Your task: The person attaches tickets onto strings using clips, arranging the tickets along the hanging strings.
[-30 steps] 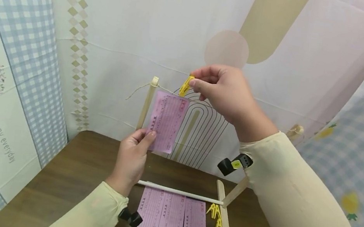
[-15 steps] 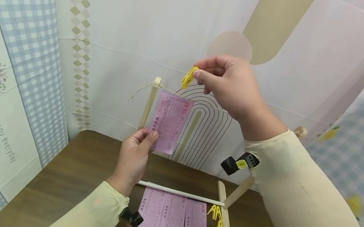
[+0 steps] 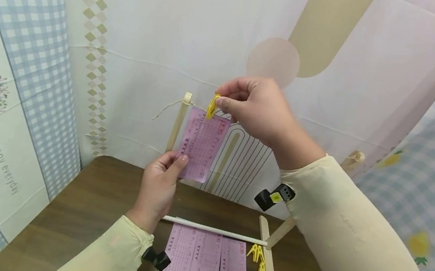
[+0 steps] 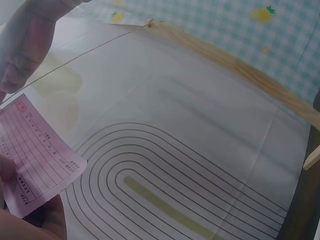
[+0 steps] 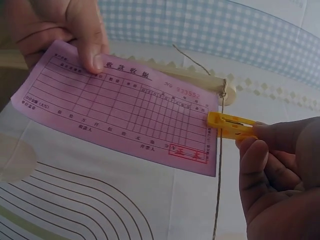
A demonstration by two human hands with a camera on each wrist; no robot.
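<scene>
My left hand point(image 3: 159, 183) pinches the lower left edge of a pink receipt slip point(image 3: 204, 147), thumb in front, holding it up against a string point(image 5: 218, 200). My right hand point(image 3: 259, 109) pinches a yellow clothespin point(image 3: 213, 106) between thumb and fingers. The clothespin's jaws straddle the slip's top edge and the string, as the right wrist view shows. In the left wrist view the slip's lower corner shows near the left thumb, and the clothespin is out of sight.
The string runs between two wooden posts point(image 3: 178, 122). A white rod point(image 3: 216, 230) joins the stand low down, beside a wooden foot point(image 3: 270, 267). Three pink slips point(image 3: 206, 260) lie on the brown table point(image 3: 107, 194). Several yellow clothespins point(image 3: 256, 252) rest by the foot.
The right hand first lifted the clothespin above the slip, then brought it down and left onto the slip's top edge. The left hand has stayed nearly still with the slip.
</scene>
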